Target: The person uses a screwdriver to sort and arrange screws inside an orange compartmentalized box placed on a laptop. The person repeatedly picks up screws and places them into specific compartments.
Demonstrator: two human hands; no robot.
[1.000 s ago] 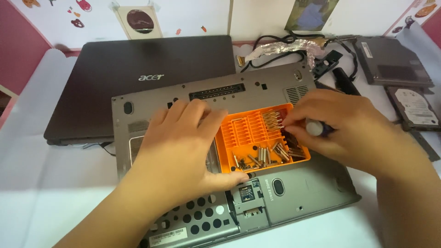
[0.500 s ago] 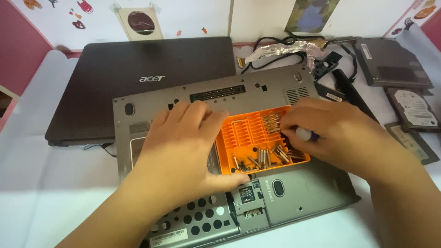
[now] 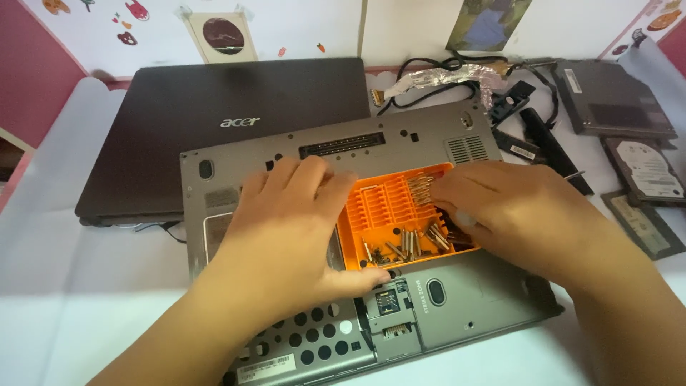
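The scene was evenly and brightly lit, with soft shadows under both hands. The desk (image 3: 86, 314) looked washed out near its front edge, and focus softened slightly toward the corners.

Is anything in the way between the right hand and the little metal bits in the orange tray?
Nothing visible blocks it. The right hand already reaches over the orange tray, fingertips right at the metal bits loose inside. The left hand rests on the tray's other edge, off to the side, not between them.
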